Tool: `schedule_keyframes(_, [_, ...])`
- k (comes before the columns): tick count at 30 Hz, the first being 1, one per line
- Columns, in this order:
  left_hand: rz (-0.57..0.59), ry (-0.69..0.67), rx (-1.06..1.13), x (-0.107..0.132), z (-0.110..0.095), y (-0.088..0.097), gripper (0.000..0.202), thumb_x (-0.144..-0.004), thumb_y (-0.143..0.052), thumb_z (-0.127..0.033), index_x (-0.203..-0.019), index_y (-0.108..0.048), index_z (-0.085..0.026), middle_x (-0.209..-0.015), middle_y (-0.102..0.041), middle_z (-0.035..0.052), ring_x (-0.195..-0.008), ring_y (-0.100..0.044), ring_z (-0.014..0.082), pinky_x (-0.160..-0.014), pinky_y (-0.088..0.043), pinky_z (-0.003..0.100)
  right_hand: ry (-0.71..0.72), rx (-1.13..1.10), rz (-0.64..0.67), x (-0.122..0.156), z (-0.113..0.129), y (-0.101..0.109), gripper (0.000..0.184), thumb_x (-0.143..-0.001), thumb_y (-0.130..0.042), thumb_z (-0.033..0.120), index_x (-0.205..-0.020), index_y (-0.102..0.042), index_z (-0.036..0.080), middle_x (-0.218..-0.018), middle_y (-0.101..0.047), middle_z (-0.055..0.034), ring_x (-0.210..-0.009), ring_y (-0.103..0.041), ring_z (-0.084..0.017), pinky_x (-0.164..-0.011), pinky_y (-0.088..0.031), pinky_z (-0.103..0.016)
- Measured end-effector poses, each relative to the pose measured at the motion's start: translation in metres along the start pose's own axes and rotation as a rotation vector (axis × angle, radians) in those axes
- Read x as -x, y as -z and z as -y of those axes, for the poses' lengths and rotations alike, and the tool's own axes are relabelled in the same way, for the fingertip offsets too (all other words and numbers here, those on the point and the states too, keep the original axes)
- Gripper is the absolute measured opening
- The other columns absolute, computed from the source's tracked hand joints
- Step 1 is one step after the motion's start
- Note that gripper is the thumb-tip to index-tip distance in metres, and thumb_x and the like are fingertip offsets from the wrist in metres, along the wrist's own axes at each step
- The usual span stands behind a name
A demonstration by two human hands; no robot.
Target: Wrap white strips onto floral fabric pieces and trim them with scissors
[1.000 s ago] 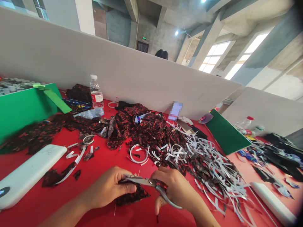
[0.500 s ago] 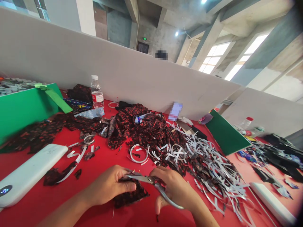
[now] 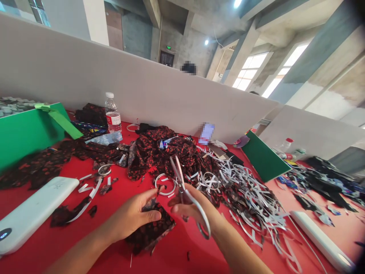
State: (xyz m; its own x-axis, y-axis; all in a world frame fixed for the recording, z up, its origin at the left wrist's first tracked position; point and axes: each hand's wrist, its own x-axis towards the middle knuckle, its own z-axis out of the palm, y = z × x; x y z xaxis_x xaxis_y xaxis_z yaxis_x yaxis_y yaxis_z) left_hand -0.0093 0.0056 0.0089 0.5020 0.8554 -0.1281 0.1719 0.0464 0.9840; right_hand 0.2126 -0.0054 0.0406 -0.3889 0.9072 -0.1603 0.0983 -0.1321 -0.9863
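My left hand (image 3: 132,215) grips a small piece of dark floral fabric (image 3: 155,230) low at the centre, its thumb pressed on top and its index finger raised off the cloth. In my right hand (image 3: 196,207) is a pair of metal scissors (image 3: 179,177), with the blades pointing away from me, slightly parted and clear of the cloth. Just beyond lies a coiled white strip (image 3: 174,186). Behind it spreads a heap of black fabric with red flowers (image 3: 155,140). A tangle of white strips (image 3: 253,198) and scraps lies to the right of my right hand.
A white power bank (image 3: 37,213) lies at left, near a green panel (image 3: 25,139). A water bottle (image 3: 113,118) and a phone (image 3: 207,134) stand by the grey partition (image 3: 151,87). Another green panel (image 3: 265,158) and a white device (image 3: 321,239) are at right.
The scissors have swung from lying across the cloth to pointing up and away, apart from it. My left hand keeps the fabric, which now shows more of its surface.
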Motion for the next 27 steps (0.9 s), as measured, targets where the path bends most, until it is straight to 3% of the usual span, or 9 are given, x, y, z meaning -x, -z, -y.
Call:
schedule_keyframes(6, [-0.138, 0.002, -0.127, -0.001, -0.001, 0.0, 0.069, -0.073, -0.065, -0.046, -0.134, -0.044, -0.019, -0.128, -0.06, 0.0101, -0.119, -0.051, 0.0308, -0.099, -0.038, 0.04, 0.049, -0.02, -0.12, -0.012, -0.003, -0.039, 0.028, -0.06, -0.063, 0.013, -0.085, -0.052, 0.018, -0.064, -0.05, 0.008, -0.055, -0.043, -0.007, -0.05, -0.033, -0.018])
schedule_keyframes(8, [-0.31, -0.082, -0.231, 0.004, -0.007, 0.0, 0.063, -0.079, -0.058, -0.047, -0.134, -0.042, -0.02, -0.116, -0.066, 0.009, -0.11, -0.057, 0.0293, -0.094, -0.041, 0.04, 0.075, -0.045, -0.205, -0.014, -0.005, -0.037, 0.024, -0.06, -0.062, 0.013, -0.08, -0.049, 0.018, -0.062, -0.048, 0.0083, -0.054, -0.041, -0.007, -0.05, -0.033, -0.017])
schedule_keyframes(11, [-0.677, -0.44, -0.41, 0.015, -0.015, -0.004, 0.035, -0.082, -0.057, -0.038, -0.113, -0.056, -0.023, -0.111, -0.064, 0.0083, -0.11, -0.052, 0.0263, -0.096, -0.035, 0.036, 0.1, -0.134, -0.375, -0.018, -0.008, -0.03, 0.024, -0.064, -0.064, 0.019, -0.081, -0.047, 0.019, -0.061, -0.045, 0.0085, -0.052, -0.041, -0.007, -0.046, -0.034, -0.017])
schedule_keyframes(13, [-0.564, -0.572, -0.374, 0.02, -0.015, -0.012, 0.019, -0.086, -0.05, -0.035, -0.077, -0.059, -0.022, -0.076, -0.063, 0.0035, -0.08, -0.057, 0.0189, -0.076, -0.041, 0.029, 0.12, -0.26, -0.471, -0.022, -0.011, -0.026, 0.028, -0.067, -0.066, 0.023, -0.088, -0.047, 0.02, -0.063, -0.046, 0.0083, -0.051, -0.043, -0.007, -0.043, -0.036, -0.018])
schedule_keyframes(16, [-0.035, -0.26, -0.243, 0.014, -0.007, -0.028, 0.04, -0.086, -0.046, -0.048, -0.059, -0.052, -0.019, -0.054, -0.05, -0.0019, -0.053, -0.046, 0.0127, -0.052, -0.033, 0.025, 0.161, -0.469, -0.544, -0.026, -0.015, -0.026, 0.037, -0.068, -0.069, 0.025, -0.095, -0.044, 0.023, -0.068, -0.048, 0.0078, -0.051, -0.048, -0.008, -0.043, -0.041, -0.019])
schedule_keyframes(17, [0.049, -0.129, -0.124, 0.01, -0.004, -0.033, 0.044, -0.086, -0.043, -0.052, -0.061, -0.054, -0.018, -0.051, -0.048, -0.003, -0.048, -0.043, 0.0113, -0.049, -0.031, 0.025, 0.176, -0.521, -0.552, -0.026, -0.016, -0.028, 0.038, -0.068, -0.07, 0.025, -0.095, -0.044, 0.023, -0.069, -0.05, 0.0077, -0.052, -0.05, -0.009, -0.045, -0.044, -0.019])
schedule_keyframes(19, [-0.017, 0.015, 0.163, 0.001, 0.0, -0.04, 0.046, -0.081, -0.045, -0.061, -0.068, -0.056, -0.018, -0.052, -0.051, -0.0035, -0.047, -0.044, 0.011, -0.047, -0.032, 0.024, 0.199, -0.596, -0.557, -0.026, -0.018, -0.035, 0.038, -0.068, -0.072, 0.025, -0.094, -0.044, 0.024, -0.071, -0.052, 0.0074, -0.054, -0.052, -0.009, -0.049, -0.047, -0.021])
schedule_keyframes(23, [-0.187, -0.007, 0.742, -0.009, -0.006, -0.041, 0.039, -0.08, -0.055, -0.051, -0.099, -0.063, -0.017, -0.091, -0.07, 0.0072, -0.087, -0.063, 0.0212, -0.075, -0.047, 0.031, 0.172, -0.64, -0.511, -0.023, -0.024, -0.051, 0.038, -0.068, -0.073, 0.024, -0.093, -0.045, 0.023, -0.073, -0.054, 0.0057, -0.061, -0.056, -0.011, -0.048, -0.048, -0.02])
schedule_keyframes(27, [-0.365, 0.069, 0.856, -0.007, -0.02, -0.034, 0.036, -0.076, -0.066, -0.035, -0.11, -0.063, -0.023, -0.107, -0.072, 0.0045, -0.109, -0.06, 0.0251, -0.095, -0.045, 0.036, 0.152, -0.532, -0.423, -0.02, -0.032, -0.058, 0.031, -0.069, -0.071, 0.022, -0.09, -0.049, 0.02, -0.07, -0.051, 0.0057, -0.059, -0.051, -0.01, -0.046, -0.044, -0.018])
